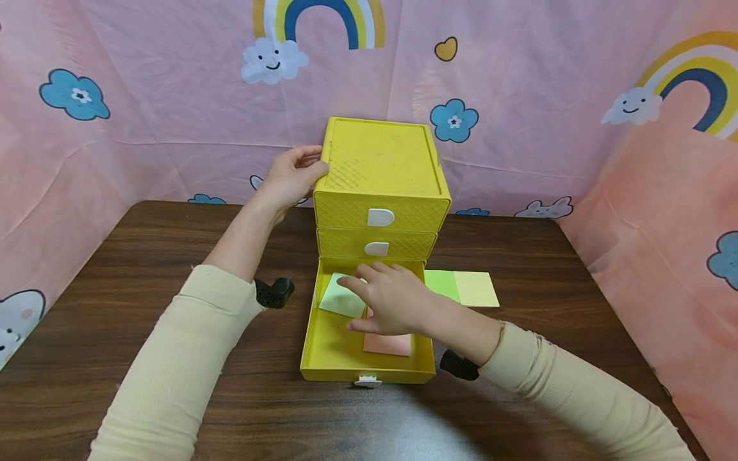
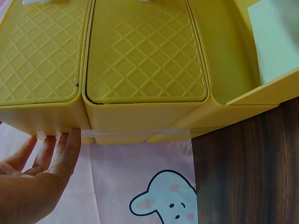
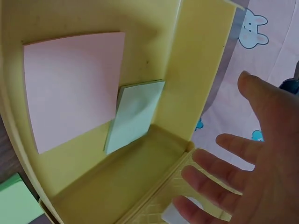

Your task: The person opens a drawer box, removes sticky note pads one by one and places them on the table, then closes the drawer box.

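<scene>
A yellow three-drawer box stands on the table with its bottom drawer pulled out. Inside that drawer lie a pale green note pad and a pink note pad. My left hand rests its fingertips against the box's upper left side; the left wrist view shows the fingers touching the side wall. Over the open drawer hovers my right hand, fingers spread and holding nothing. The right wrist view shows that hand apart from the pink pad and green pad.
To the right of the drawer, a bright green pad and a pale yellow pad lie side by side on the dark wooden table. A pink patterned cloth hangs behind and beside the table.
</scene>
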### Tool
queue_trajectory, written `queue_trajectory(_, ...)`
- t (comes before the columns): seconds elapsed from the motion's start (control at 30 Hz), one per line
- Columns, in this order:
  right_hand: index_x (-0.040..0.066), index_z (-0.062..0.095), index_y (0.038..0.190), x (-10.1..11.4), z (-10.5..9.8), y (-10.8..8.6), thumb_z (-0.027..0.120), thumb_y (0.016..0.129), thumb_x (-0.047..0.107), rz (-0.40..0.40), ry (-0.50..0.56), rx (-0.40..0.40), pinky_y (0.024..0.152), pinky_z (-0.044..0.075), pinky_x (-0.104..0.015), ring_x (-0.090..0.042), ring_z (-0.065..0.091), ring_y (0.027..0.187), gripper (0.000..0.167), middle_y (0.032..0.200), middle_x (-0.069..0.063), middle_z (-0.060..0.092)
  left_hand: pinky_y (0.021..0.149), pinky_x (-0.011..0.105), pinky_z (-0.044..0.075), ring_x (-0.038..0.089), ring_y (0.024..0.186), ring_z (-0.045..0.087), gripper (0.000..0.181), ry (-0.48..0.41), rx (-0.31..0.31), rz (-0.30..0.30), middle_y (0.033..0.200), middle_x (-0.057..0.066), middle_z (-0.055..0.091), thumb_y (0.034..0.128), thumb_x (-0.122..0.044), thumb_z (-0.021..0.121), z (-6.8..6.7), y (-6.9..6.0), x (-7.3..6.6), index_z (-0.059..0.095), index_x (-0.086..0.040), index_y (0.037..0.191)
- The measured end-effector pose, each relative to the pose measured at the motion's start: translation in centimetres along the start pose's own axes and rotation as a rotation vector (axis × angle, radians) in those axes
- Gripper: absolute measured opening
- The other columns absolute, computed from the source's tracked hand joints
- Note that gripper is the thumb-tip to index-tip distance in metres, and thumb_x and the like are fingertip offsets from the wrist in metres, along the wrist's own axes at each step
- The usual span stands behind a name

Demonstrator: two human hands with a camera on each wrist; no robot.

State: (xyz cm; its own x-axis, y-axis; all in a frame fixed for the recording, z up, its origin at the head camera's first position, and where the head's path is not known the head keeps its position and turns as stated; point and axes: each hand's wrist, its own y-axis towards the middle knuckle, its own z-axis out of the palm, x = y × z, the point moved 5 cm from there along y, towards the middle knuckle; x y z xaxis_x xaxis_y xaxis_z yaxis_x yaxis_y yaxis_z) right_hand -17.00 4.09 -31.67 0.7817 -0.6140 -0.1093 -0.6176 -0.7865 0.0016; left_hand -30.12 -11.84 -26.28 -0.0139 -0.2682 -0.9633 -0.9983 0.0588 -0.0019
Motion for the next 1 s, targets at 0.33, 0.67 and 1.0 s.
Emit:
queue_trajectory(0.33,0.018,0.047,0.134,-1.1,1.7,1.5,0.056,0.081,0.059,0.079,-0.005,0.103,0.081,0.050,-0.036,-0.021,0.054,0.106,0.068,0.119,-0.002,0.054,0.076,0.023,0.048,0.016,0.107,0.050,0.051,-0.003,0.009,-0.001,0.135,0.005,0.043,0.0907,-0.025,0.051,0.0,0.0,0.0,0.040,-0.017,0.140)
queue_trajectory(0.67,0.016,0.041,0.139,-1.8,3.3,2.8,0.055,0.082,0.058,0.143,0.005,0.218,0.087,0.048,-0.039,-0.023,0.048,0.112,0.072,0.127,-0.004,0.050,0.079,0.025,0.048,0.016,0.110,0.049,0.051,-0.004,0.012,0.004,0.135,0.005,0.043,0.0902,-0.025,0.051,-0.1,0.0,0.0,0.040,-0.018,0.140)
queue_trajectory(1.0,0.016,0.035,0.143,-2.3,5.1,3.5,0.051,0.084,0.060,0.215,-0.009,0.344,0.092,0.046,-0.038,-0.025,0.046,0.119,0.076,0.132,-0.005,0.047,0.081,0.026,0.047,0.016,0.111,0.048,0.052,-0.007,0.017,0.002,0.136,0.005,0.041,0.0903,-0.025,0.051,-0.1,-0.1,0.0,0.040,-0.017,0.140)
